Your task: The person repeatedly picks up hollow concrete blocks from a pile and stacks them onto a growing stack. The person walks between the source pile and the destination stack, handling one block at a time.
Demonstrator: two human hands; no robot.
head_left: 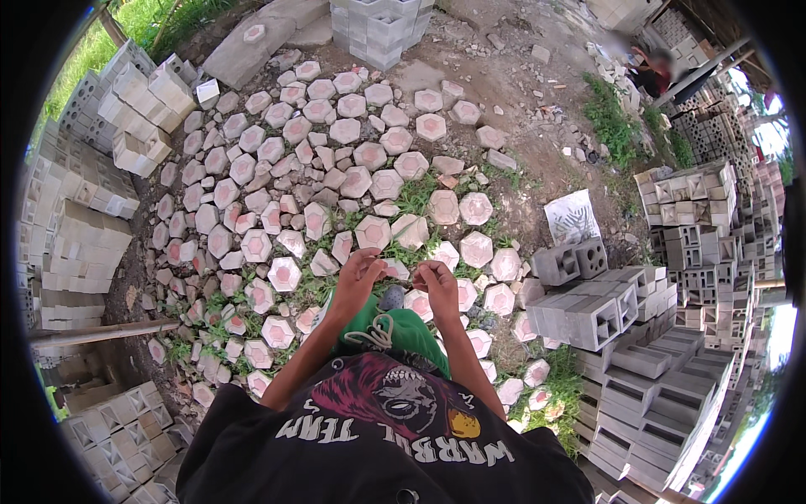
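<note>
Both my hands are raised in front of my waist, a short gap apart. My left hand (361, 275) has its fingers bent toward the thumb. My right hand (436, 282) is curled, with its fingertips drawn in toward the left. Whatever either one pinches, if anything, is too small to make out. Beneath them the ground is laid with loose hexagonal paving stones (372, 233), many pinkish in the middle, with grass between them. Between my forearms show green shorts (411, 330) with a pale drawstring, and a dark shoe tip (392, 297).
Grey hollow concrete blocks (579, 315) are stacked close on my right. More block stacks (84, 244) line the left, and another block stack (382, 34) stands ahead. A white printed sheet (573, 217) lies on the dirt. Another person (653, 77) is at the far right.
</note>
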